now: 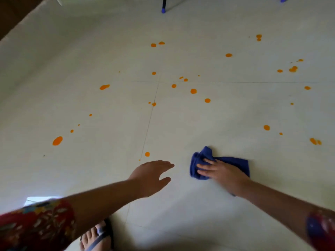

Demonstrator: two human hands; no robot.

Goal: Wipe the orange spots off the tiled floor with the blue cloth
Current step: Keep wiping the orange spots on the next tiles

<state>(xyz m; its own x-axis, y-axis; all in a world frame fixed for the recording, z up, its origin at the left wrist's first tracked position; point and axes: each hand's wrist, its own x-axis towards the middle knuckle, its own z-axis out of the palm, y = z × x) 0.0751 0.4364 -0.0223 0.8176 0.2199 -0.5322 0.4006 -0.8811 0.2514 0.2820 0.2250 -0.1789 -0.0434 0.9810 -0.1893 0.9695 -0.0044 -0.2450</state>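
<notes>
Spots of orange [57, 140], round and oval and of many sizes, lie scattered over the pale tiled floor [90, 51] ahead of me and to both sides. The nearest is just beyond my left hand [152, 176], and a few at the far right edge are too blurred to outline. The crumpled dark-blue fabric cloth [199, 158] sits on the floor at the lower right. My right hand [221, 172] lies flat on top of it, fingers stretched out and spread, pressing down rather than curling round it. My palm and wrist hide much of the cloth, so only its bunched left end and a strip along its far edge show. My left hand reaches out near the cloth but apart from it, fingers straight, thumb held off, holding nothing; I cannot tell whether it touches the floor. A red patterned sleeve [36, 227] covers my left upper arm. Below it, my foot in a dark sandal [97, 236] is cut off by the frame. At the top, a thin dark leg with a blue cap [163, 9] is also cut off.
</notes>
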